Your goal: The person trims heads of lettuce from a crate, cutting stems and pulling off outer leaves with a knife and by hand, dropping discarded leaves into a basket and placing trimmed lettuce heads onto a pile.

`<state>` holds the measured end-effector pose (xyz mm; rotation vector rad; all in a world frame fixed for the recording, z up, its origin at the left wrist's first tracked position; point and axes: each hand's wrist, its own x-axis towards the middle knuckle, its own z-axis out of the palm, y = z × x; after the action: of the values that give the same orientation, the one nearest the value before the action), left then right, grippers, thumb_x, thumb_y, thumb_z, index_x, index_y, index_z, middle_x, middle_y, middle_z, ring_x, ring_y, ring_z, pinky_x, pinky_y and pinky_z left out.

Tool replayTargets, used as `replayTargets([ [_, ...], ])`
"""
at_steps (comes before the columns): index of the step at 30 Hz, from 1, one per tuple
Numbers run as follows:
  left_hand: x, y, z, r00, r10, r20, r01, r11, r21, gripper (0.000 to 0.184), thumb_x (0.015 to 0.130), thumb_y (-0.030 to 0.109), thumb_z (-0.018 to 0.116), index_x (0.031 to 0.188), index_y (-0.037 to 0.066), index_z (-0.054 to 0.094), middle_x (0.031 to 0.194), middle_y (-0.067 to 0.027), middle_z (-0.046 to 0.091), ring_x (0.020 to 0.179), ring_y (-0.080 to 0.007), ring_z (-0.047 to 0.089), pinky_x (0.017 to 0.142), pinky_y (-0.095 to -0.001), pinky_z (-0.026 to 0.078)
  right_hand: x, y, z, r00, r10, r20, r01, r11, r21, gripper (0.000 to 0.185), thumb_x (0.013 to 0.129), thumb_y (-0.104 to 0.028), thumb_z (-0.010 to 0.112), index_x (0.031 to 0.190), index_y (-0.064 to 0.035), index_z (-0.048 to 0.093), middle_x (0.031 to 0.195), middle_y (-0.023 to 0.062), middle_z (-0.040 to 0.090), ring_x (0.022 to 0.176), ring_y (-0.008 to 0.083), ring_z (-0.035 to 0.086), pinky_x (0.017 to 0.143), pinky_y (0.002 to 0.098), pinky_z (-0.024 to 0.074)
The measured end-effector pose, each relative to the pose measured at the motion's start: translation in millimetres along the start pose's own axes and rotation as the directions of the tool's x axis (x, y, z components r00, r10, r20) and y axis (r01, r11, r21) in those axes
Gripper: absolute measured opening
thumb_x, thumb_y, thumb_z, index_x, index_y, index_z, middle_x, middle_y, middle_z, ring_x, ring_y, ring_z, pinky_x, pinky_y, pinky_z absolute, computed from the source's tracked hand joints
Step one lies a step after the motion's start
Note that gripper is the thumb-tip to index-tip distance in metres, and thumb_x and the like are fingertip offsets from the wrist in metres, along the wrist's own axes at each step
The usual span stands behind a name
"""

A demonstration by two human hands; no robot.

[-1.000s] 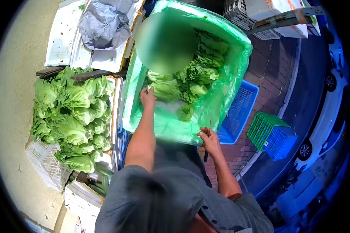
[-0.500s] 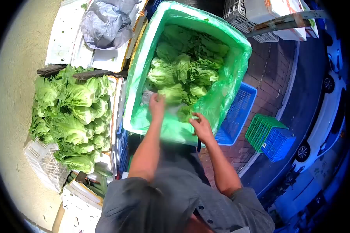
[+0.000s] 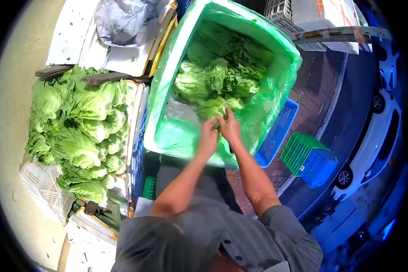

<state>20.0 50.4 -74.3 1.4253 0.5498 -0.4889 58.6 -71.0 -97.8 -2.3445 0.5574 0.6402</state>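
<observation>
My left hand (image 3: 208, 136) and my right hand (image 3: 229, 127) meet over the near part of a foam box (image 3: 167, 97) lined with green plastic. Against my right fingers is a head of lettuce (image 3: 212, 108), which they grip at its near end. My left fingers are bent and close to the right ones; motion blurs them, and what they hold, if anything, cannot be made out. Under my right hand a dark, thin object shows in part. More lettuce (image 3: 192, 81) fills the far and middle parts of the box.
At the left, lettuce heads (image 3: 84, 131) are piled beside a white basket (image 3: 45, 186). A grey plastic bag (image 3: 124, 22) lies above. To the right stand a blue crate (image 3: 279, 133), a green crate (image 3: 297, 152) and a metal bar (image 3: 342, 34); a white car (image 3: 371, 140) is beyond.
My left hand has moved right, away from the box's left side. My right hand has moved from the near rim to the lettuce and gripped it. The hands are now together.
</observation>
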Motion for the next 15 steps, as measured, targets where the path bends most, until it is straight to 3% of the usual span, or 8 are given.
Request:
replayTargets([
  [3, -28.4, 36.7, -15.3, 0.992, -0.12, 0.025, 0.118, 0.989, 0.086, 0.042, 0.09, 0.005, 0.056, 0.13, -0.002, 0.046, 0.128, -0.0149, 0.058, 0.118, -0.0215, 0.055, 0.099, -0.0312, 0.044, -6.6, -2.2, -0.6, 1.0, -0.012, -0.024, 0.013, 0.999, 0.045, 0.051, 0.091, -0.032, 0.063, 0.133, -0.0052, 0.052, 0.083, 0.0165, 0.065, 0.07, 0.0335, 0.063, 0.065, 0.0436, 0.0488],
  [5, -36.2, 22.6, -26.0, 0.976, -0.2, 0.091, 0.199, 0.98, 0.02, 0.042, 0.093, 0.016, 0.061, 0.128, -0.003, 0.049, 0.12, -0.0133, 0.062, 0.109, -0.0194, 0.059, 0.094, -0.0302, 0.046, -6.1, 4.6, -2.3, 1.0, 0.012, -0.014, -0.011, 0.996, 0.088, 0.051, 0.09, -0.031, 0.063, 0.132, -0.0046, 0.053, 0.083, 0.0162, 0.065, 0.069, 0.0308, 0.063, 0.066, 0.0437, 0.0486],
  [6, -40.9, 26.5, -31.3, 0.965, -0.229, 0.127, 0.228, 0.973, 0.026, 0.041, 0.093, 0.017, 0.062, 0.127, -0.003, 0.051, 0.117, -0.0125, 0.063, 0.106, -0.0186, 0.06, 0.092, -0.0297, 0.047, -3.5, 7.7, -3.8, 1.0, 0.026, -0.007, -0.026, 0.997, 0.073, 0.049, 0.091, -0.031, 0.064, 0.128, -0.0011, 0.055, 0.083, 0.0137, 0.065, 0.068, 0.0266, 0.062, 0.06, 0.0401, 0.0499],
  [9, -51.6, 35.7, -43.2, 0.944, -0.26, 0.203, 0.251, 0.966, 0.069, 0.038, 0.094, 0.019, 0.062, 0.123, -0.005, 0.055, 0.11, -0.0105, 0.066, 0.099, -0.0168, 0.061, 0.088, -0.0284, 0.048, -15.6, 4.5, -18.8, 0.994, 0.042, -0.102, -0.005, 0.943, 0.333, 0.049, 0.091, -0.032, 0.064, 0.125, 0.0013, 0.055, 0.078, 0.0096, 0.065, 0.061, 0.0219, 0.059, 0.05, 0.0341, 0.0497],
  [10, -54.7, 38.6, -45.4, 0.94, -0.258, 0.223, 0.245, 0.966, 0.087, 0.038, 0.094, 0.02, 0.062, 0.121, -0.005, 0.057, 0.108, -0.0099, 0.066, 0.096, -0.0163, 0.062, 0.087, -0.028, 0.048, -25.4, -1.9, -34.0, 0.978, 0.202, 0.059, -0.205, 0.858, 0.47, 0.042, 0.093, -0.032, 0.063, 0.121, -0.0006, 0.056, 0.071, 0.0041, 0.058, 0.052, 0.017, 0.054, 0.043, 0.0297, 0.0486],
  [13, -54.4, 28.7, -47.9, 0.927, -0.276, 0.255, 0.261, 0.961, 0.093, 0.034, 0.094, 0.019, 0.062, 0.118, -0.004, 0.059, 0.103, -0.0082, 0.067, 0.093, -0.0154, 0.062, 0.085, -0.0264, 0.048, -49.9, -7.8, -66.4, 0.927, 0.264, 0.266, -0.369, 0.52, 0.77, 0.035, 0.096, -0.029, 0.061, 0.121, -0.0056, 0.054, 0.065, 0.0019, 0.051, 0.046, 0.0142, 0.048, 0.045, 0.0314, 0.0496],
  [14, -50.5, 21.1, -47.4, 0.868, -0.392, 0.305, 0.42, 0.907, -0.03, 0.045, 0.093, 0.028, 0.063, 0.124, -0.004, 0.057, 0.117, -0.0164, 0.065, 0.109, -0.0268, 0.062, 0.092, -0.0327, 0.048, -60.3, -13.8, -78.8, 0.906, 0.272, 0.325, -0.416, 0.434, 0.799, 0.023, 0.098, -0.027, 0.058, 0.112, -0.0099, 0.052, 0.063, 0.0007, 0.046, 0.047, 0.0136, 0.048, 0.046, 0.0325, 0.0498],
  [15, -47.2, 15.8, -48.4, 0.886, -0.298, 0.355, 0.348, 0.934, -0.086, 0.045, 0.093, 0.027, 0.064, 0.126, -0.002, 0.055, 0.118, -0.0136, 0.064, 0.109, -0.0239, 0.061, 0.093, -0.0333, 0.048, -71.1, -19.1, -89.8, 0.903, 0.267, 0.336, -0.42, 0.382, 0.824, 0.02, 0.099, -0.027, 0.057, 0.109, -0.0108, 0.051, 0.063, 0.0006, 0.045, 0.047, 0.0137, 0.048, 0.046, 0.0325, 0.0497],
])
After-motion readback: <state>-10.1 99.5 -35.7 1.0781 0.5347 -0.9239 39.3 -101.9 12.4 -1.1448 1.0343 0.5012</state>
